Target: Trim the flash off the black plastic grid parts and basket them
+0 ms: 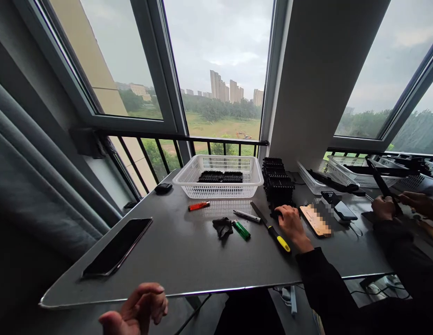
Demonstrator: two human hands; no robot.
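Note:
My right hand (292,226) reaches to the near end of a stack of black toothed plastic parts (276,179), its fingers closed on a black plastic part (277,211) there. My left hand (141,308) is held at the table's front edge, fingers loosely curled and thumb apart, with nothing in it. Just left of my right hand lies a file (268,226) with a yellow and black handle. Near it are a white marker pen (247,216), a green lighter (241,230) and a crumpled black scrap (223,227). A white plastic basket (221,190) holds black parts (220,177).
An orange-red lighter-like object (198,206) lies before the basket. A dark phone (117,246) rests at the left, and a lit phone (314,220) to the right. Another person's hands (383,208) hold a long black piece beside further white baskets (363,172). Windows and a railing stand behind.

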